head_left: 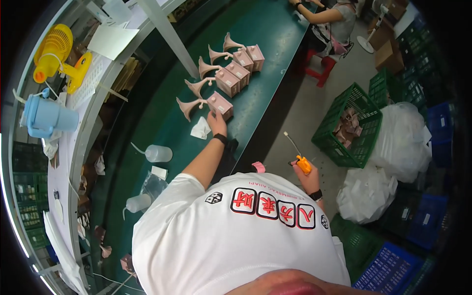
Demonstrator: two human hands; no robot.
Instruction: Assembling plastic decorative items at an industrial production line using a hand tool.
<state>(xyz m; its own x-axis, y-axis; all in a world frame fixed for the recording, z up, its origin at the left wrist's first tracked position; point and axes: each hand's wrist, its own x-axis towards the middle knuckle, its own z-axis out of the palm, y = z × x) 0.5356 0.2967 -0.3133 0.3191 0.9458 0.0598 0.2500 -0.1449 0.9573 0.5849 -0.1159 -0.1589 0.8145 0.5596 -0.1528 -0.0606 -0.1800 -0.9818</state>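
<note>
Green workbench [250,101], plastic crate [339,153] on floor [297,115]; left hand [218,124] at pink gramophone model [221,103], finger grip unclear; right hand [309,180] clamped on orange-handled tool [304,165].

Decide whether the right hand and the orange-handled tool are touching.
Touching: the head view shows the right hand gripping the orange-handled tool, with no gap between hand and handle.

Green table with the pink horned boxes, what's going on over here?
The person's left hand touches the nearest of five pink horned boxes lined up on the green table. The right hand holds an orange-handled tool out past the table edge. A crumpled white piece lies beside the left hand. Another person is farther along the table.
</note>
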